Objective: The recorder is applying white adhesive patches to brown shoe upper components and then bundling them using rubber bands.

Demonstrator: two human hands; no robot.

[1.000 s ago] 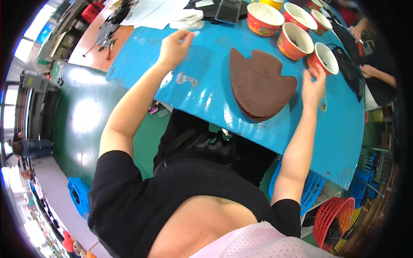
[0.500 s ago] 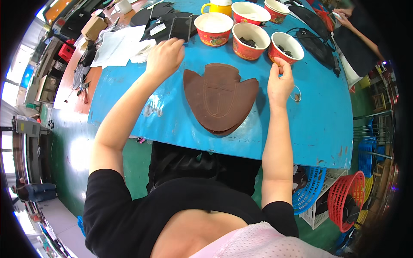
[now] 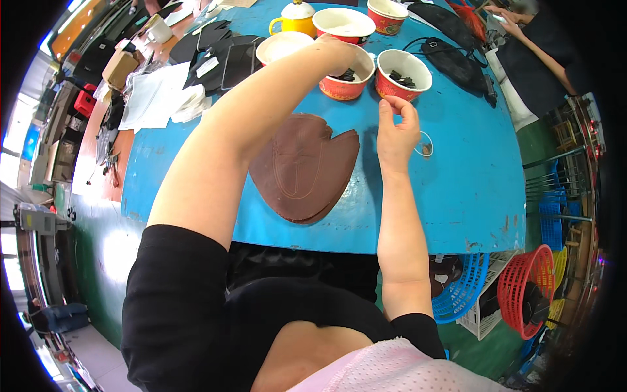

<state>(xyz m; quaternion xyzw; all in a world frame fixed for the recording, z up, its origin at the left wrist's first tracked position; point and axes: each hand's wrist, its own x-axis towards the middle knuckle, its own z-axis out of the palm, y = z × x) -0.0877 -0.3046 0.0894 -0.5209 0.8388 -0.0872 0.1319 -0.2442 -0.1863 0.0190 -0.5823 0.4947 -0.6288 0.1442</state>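
My left hand [image 3: 336, 55] reaches across to the middle red paper bowl [image 3: 343, 91], which holds small black pieces [image 3: 346, 76]. Its fingers are hidden at the bowl. Just in front of the right red paper bowl [image 3: 403, 63], my right hand [image 3: 398, 136] is raised with thumb and fingertips drawn together in a pinch. Whatever lies between them, if anything, is too small to make out. More black pieces [image 3: 401, 80] lie in that right bowl. Below my left forearm, brown leather pieces [image 3: 304, 173] with a stitched outline lie stacked on the blue table [image 3: 464, 189], partly covered by the arm.
Farther back stand more paper bowls [image 3: 344, 25] and a yellow mug [image 3: 297, 19]. White sheets [image 3: 153, 98] and black cut pieces [image 3: 219, 55] lie at left. A black strapped item [image 3: 457, 68] is at right, near another person's hands [image 3: 506, 16]. Plastic baskets [image 3: 526, 291] stand below right.
My left hand has moved right and away from me, from beside the brown pieces to the middle bowl. My right hand stays near the right bowl. The whole view has shifted somewhat.
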